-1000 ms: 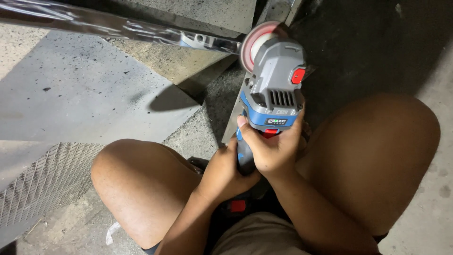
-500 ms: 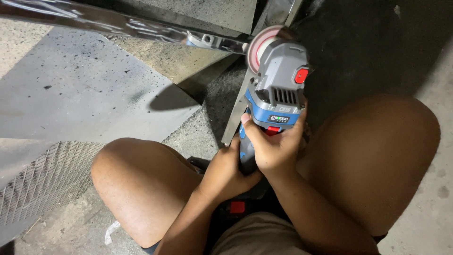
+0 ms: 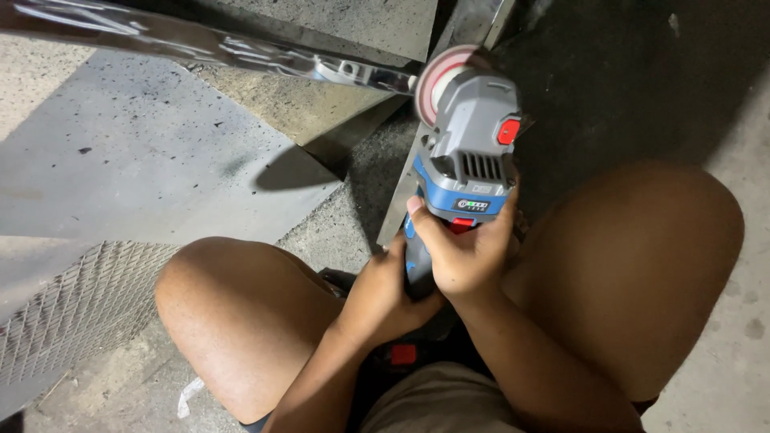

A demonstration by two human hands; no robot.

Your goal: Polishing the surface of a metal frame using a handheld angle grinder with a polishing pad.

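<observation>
Both hands hold a grey and blue cordless angle grinder [image 3: 469,152] between my bare knees. My right hand [image 3: 465,248] wraps the body just below the blue band. My left hand [image 3: 385,289] grips the handle lower down, partly hidden behind the right. The pink grinding disc [image 3: 437,80] at the top meets the end of a shiny metal bar [image 3: 208,44] that runs in from the upper left. A second metal strip [image 3: 401,200] slants down beneath the tool.
I squat on a concrete floor [image 3: 144,160]. A metal mesh panel [image 3: 72,305] lies at the lower left by my left knee [image 3: 216,313]. My right knee [image 3: 642,256] fills the right side. Dark floor lies at the upper right.
The grinder has shifted slightly right and forward along the bar's end. Both hands keep the same grip.
</observation>
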